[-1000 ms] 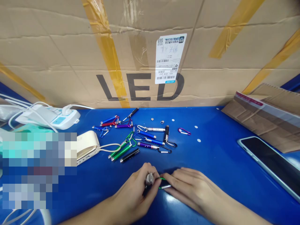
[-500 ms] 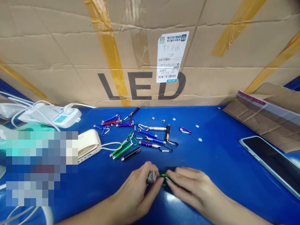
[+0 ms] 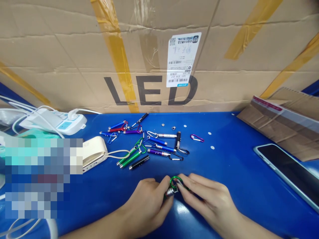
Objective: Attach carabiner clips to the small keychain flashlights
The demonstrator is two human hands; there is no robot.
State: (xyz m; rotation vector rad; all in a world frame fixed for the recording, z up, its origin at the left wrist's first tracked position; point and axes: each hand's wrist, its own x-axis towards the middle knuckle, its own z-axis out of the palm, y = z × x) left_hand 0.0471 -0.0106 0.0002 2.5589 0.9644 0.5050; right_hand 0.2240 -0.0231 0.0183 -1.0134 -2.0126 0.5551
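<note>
My left hand [image 3: 148, 200] is closed around a penlight [image 3: 170, 192]; only its silver end shows past my fingertips, and the body is mostly hidden. Pinched in my right hand [image 3: 209, 196] is a green carabiner [image 3: 175, 178]. Its curved end lies at the penlight's silver tip; whether the two are linked I cannot tell. Beyond my hands lie several penlights with clips, among them a green one [image 3: 130, 160], a purple one [image 3: 157, 153] and a silver one [image 3: 167, 135]. A black penlight [image 3: 139, 163] without a clip lies nearest my left hand.
A loose purple carabiner [image 3: 197, 138] and small metal pieces [image 3: 173, 128] lie farther back. At left are a white power strip [image 3: 71, 123] and a cream power bank [image 3: 96, 151] with cables. A phone [image 3: 286, 169] lies right, before cardboard [image 3: 281, 126]. A large carton [image 3: 74, 49] stands behind.
My left hand has turned, so the penlight's silver end now points right toward the carabiner. The green carabiner shows more, its curved end raised. Things on the table have not moved.
</note>
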